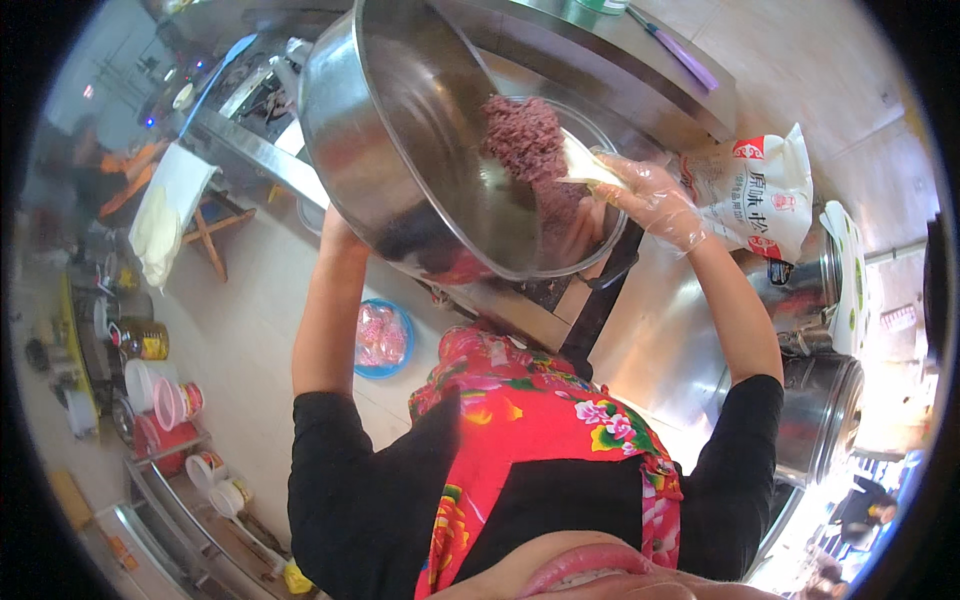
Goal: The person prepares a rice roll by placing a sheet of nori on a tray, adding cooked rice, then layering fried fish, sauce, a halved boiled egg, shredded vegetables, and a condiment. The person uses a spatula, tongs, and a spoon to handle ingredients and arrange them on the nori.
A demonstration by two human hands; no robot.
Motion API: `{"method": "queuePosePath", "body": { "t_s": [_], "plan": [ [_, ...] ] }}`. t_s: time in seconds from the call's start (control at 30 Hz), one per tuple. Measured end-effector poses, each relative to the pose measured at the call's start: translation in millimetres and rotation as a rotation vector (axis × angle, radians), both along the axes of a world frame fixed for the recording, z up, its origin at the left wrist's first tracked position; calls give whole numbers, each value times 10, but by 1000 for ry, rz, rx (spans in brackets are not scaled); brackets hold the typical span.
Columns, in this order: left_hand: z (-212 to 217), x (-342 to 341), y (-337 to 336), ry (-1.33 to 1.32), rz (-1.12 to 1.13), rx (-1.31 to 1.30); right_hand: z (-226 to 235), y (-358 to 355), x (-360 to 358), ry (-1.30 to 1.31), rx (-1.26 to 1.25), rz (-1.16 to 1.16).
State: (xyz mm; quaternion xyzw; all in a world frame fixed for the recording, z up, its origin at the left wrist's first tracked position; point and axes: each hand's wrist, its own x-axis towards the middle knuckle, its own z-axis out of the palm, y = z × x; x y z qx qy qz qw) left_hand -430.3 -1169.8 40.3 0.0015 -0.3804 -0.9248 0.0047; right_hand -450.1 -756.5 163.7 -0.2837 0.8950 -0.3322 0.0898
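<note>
A large, deep stainless steel bowl is tipped on its side, its mouth facing right. My left hand supports it from the lower left, with the fingers hidden behind its wall. My right hand, in a clear plastic glove, is closed around a white paddle. A clump of purplish, grainy food, like cooked rice, sits on the paddle's end at the bowl's mouth. Just beyond and below the bowl's rim stands a clear round tub with more of the purplish food in it.
A white bag with red print lies right of my right hand, near large metal pots. A purple-handled tool rests on the far metal counter. On the floor is a blue basin holding wrapped pink things. Tubs and buckets stand at left.
</note>
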Motion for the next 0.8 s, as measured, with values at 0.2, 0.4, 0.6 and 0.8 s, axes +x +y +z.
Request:
{"method": "queuePosePath", "body": {
  "t_s": [0.2,0.4,0.6,0.8],
  "plan": [
    [-171,-548,120,-121,-181,-94,236,77,285,73,221,-126],
    [-639,-1158,371,-195,-313,-177,159,334,846,25,358,-423],
    [-1773,-1240,881,-416,-432,-336,192,628,1631,-65,259,-709],
    [-3041,-786,1248,-736,-743,-510,181,571,2279,-110,283,-976]
  ]
}}
